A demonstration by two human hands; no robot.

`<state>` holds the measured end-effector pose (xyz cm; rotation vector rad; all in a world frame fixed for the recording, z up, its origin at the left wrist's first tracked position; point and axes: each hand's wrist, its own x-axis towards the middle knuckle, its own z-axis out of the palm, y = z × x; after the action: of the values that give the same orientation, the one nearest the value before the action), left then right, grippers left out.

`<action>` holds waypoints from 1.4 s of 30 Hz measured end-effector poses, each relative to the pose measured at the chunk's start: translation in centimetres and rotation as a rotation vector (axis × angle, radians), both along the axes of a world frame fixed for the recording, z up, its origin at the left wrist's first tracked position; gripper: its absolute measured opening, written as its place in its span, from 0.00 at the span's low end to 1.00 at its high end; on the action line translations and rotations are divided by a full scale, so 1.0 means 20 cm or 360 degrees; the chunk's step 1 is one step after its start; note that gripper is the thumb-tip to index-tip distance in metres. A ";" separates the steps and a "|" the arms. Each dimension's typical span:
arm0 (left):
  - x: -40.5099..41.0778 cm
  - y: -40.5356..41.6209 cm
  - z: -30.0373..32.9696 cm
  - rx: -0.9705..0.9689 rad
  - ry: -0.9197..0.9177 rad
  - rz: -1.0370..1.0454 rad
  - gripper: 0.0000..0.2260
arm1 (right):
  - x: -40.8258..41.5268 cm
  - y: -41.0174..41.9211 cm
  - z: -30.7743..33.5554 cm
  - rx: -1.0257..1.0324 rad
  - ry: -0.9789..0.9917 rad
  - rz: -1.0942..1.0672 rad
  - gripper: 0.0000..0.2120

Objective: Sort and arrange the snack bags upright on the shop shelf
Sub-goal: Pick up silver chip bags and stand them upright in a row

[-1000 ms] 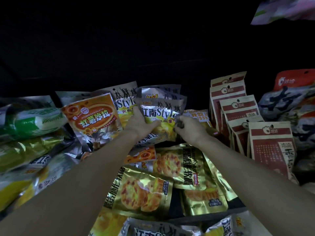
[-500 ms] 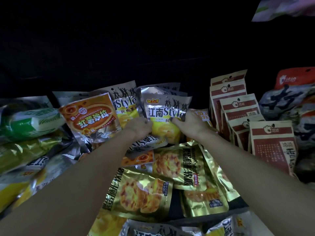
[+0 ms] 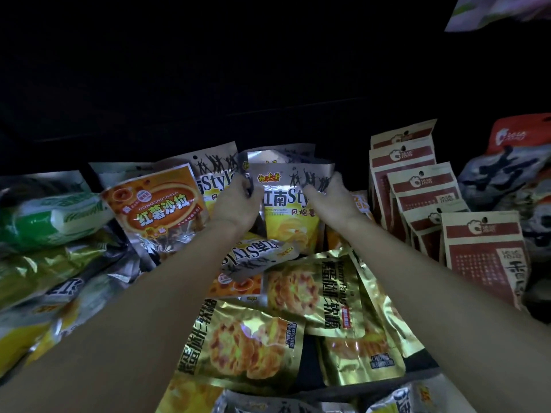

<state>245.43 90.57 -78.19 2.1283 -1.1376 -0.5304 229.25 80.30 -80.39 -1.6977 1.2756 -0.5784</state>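
Both hands clamp one silver foil snack bag with a yellow chip picture [image 3: 290, 213], the left hand [image 3: 235, 205] curled round its left edge and the right hand [image 3: 326, 201] round its right edge. Half a second ago the bag sat lower and leaned back; now it is raised and stands upright, its top seam level with the silver bags behind it, and both hands have climbed nearer its upper corners.

Taking that held bag as the landmark: just behind it stands a second silver bag with dancing silhouettes [image 3: 214, 177], partly covered by the left hand. To its left leans an orange foil pouch with a brown oval label [image 3: 158, 210], unmoved. Below its base lies a fallen silver bag printed upside down [image 3: 253, 257], and nearer the camera lie shiny gold foil pouches showing round pastries [image 3: 241, 341], flat and overlapping. To its right stands a stepped row of kraft paper pouches with dark red panels [image 3: 423, 192], upright, one before another. Far to its left are green and white puffed bags [image 3: 50, 219], on their sides.

The dark shelf board [image 3: 310, 353] shows only between the gold pouches. Above the held bag all is black, probably the shelf's unlit back; the dim light hides detail there
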 end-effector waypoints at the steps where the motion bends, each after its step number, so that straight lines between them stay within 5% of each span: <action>1: 0.00 -0.01 0.00 -0.0029 -0.0009 0.0024 0.14 | 0.00 0.01 0.01 -0.0040 -0.0025 0.0004 0.21; 9: 0.00 -0.04 -0.06 0.0099 -0.0133 0.0113 0.07 | 0.05 -0.01 0.02 0.0031 0.0164 0.0128 0.19; 16: -0.05 -0.02 -0.01 0.0073 -0.0214 0.0210 0.15 | -0.02 0.00 0.06 -0.0025 0.0179 0.0087 0.35; 20: -0.13 -0.01 0.05 -0.0035 -0.0628 0.0160 0.23 | -0.22 -0.02 0.16 -0.0184 0.0213 0.0007 0.30; 25: -0.37 -0.02 0.12 -0.0094 -0.1131 -0.0403 0.17 | -0.42 -0.02 0.19 -0.0259 0.0521 0.0186 0.12; 30: -0.58 -0.04 0.08 0.0217 -0.1127 -0.0991 0.16 | -0.54 0.05 0.18 -0.0152 0.1019 0.0596 0.21; 35: -0.64 -0.02 0.00 0.0546 -0.1416 -0.1321 0.22 | -0.58 0.05 0.15 -0.0192 0.1038 0.0616 0.21; 38: -0.64 -0.03 -0.01 0.0598 -0.1086 -0.1197 0.24 | -0.57 0.03 0.12 -0.0227 0.0952 0.0563 0.27; 42: -0.66 -0.05 -0.03 0.0611 -0.0530 -0.0995 0.25 | -0.52 0.01 0.06 -0.0223 0.0905 0.0503 0.21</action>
<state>232.29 89.56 -78.87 2.2056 -2.0579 -0.7323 218.80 80.44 -79.25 -2.2238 1.3239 0.0145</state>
